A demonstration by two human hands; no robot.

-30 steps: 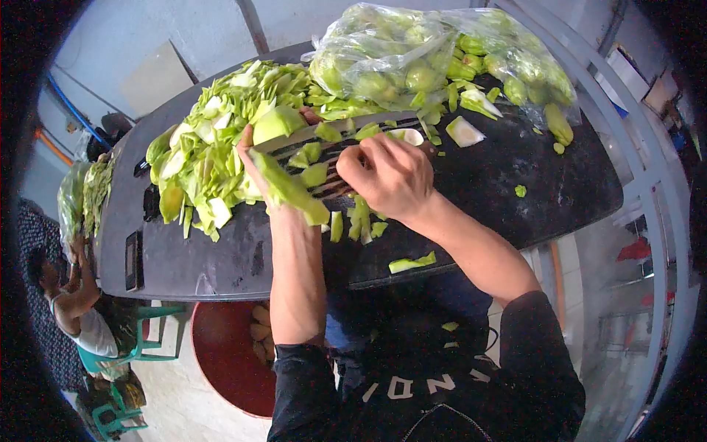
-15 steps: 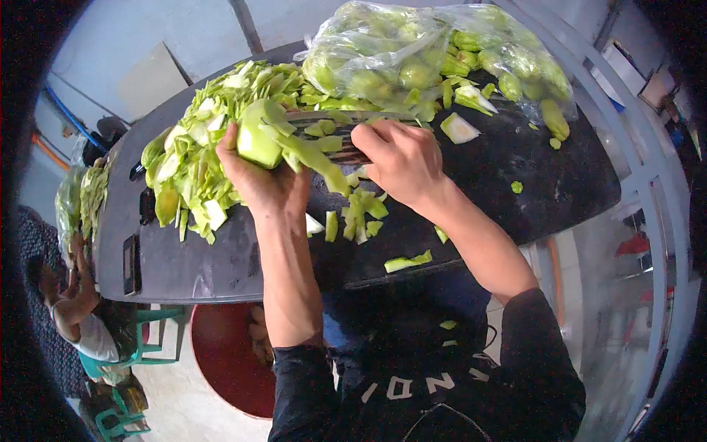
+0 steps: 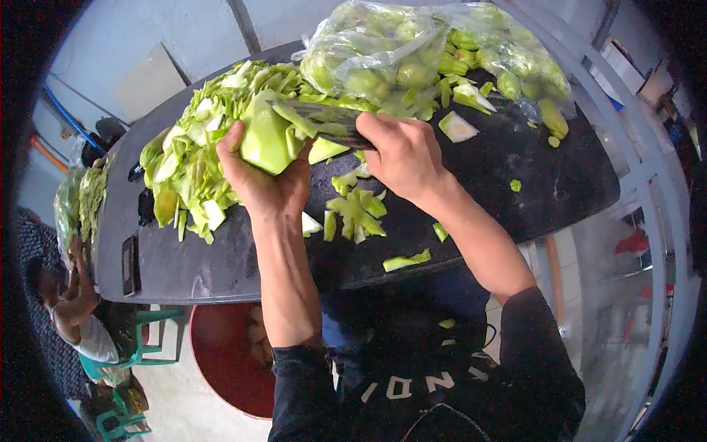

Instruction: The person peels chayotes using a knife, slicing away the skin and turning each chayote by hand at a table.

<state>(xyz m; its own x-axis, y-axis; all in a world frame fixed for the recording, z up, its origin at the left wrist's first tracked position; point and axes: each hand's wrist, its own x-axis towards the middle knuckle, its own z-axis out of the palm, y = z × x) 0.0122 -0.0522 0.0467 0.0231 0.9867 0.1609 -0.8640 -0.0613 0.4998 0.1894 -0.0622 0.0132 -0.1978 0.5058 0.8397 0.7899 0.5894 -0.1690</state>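
Observation:
My left hand [image 3: 259, 183] is wrapped around a pale green, partly peeled chayote [image 3: 263, 144], held above the dark table. In my closed right hand [image 3: 406, 156] is a knife [image 3: 339, 121], its blade lying against the chayote's upper right side. Peel sticks to the blade and covers part of it. Just left of the chayote, a large heap of green peelings [image 3: 188, 158] spreads over the table. Loose peel scraps [image 3: 357, 210] lie below the knife.
Clear plastic bags [image 3: 379, 59] of chayotes stand at the table's back. A cut white-green piece [image 3: 458, 127] lies right of my hand. A phone-like dark object [image 3: 130, 265] rests near the left edge. Below is a red tub [image 3: 221, 368]. Another person [image 3: 88, 331] sits at far left.
The chayote has turned in my left hand and shows more of its pale side. The long hanging peel strip is gone from below it. My right hand and knife have shifted slightly.

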